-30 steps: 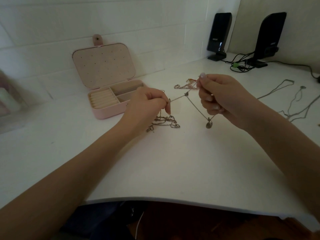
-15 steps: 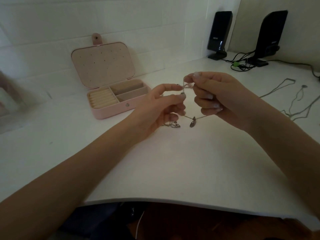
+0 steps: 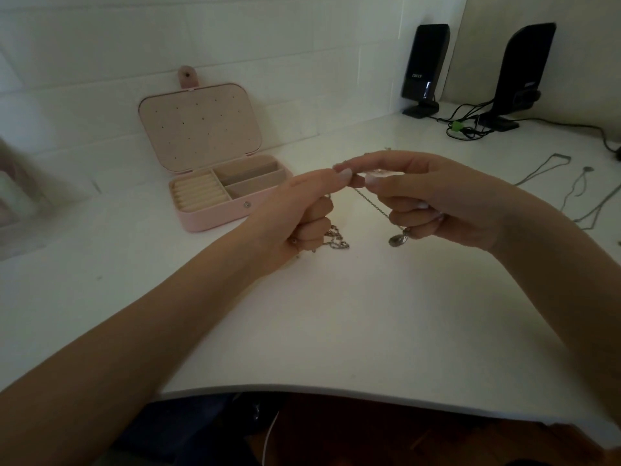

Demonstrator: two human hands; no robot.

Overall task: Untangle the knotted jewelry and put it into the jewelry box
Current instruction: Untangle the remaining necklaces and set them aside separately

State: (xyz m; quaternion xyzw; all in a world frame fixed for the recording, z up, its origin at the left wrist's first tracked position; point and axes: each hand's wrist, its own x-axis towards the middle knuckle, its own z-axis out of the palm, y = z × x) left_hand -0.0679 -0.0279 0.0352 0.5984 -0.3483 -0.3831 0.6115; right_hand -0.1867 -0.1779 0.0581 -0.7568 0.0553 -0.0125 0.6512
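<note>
My left hand (image 3: 302, 213) and my right hand (image 3: 433, 200) meet fingertip to fingertip above the white table, both pinching the knotted silver chain (image 3: 373, 205). A thin strand runs down from the pinch to a small round pendant (image 3: 396, 239) hanging under my right fingers. A bunched part of the chain (image 3: 336, 237) lies on the table below my left fist. The pink jewelry box (image 3: 215, 193) stands open at the back left, lid upright, its compartments showing nothing inside.
Two black speakers (image 3: 424, 67) (image 3: 524, 72) with cables (image 3: 467, 127) stand at the back right. More thin chains (image 3: 551, 169) lie on the table at the far right. The table's front edge (image 3: 336, 388) curves near me. A blurred object sits at the far left.
My hands have come together: a second ago they held the chain stretched apart, now their fingertips touch over the knot. The pendant has shifted slightly left with the slackened strand.
</note>
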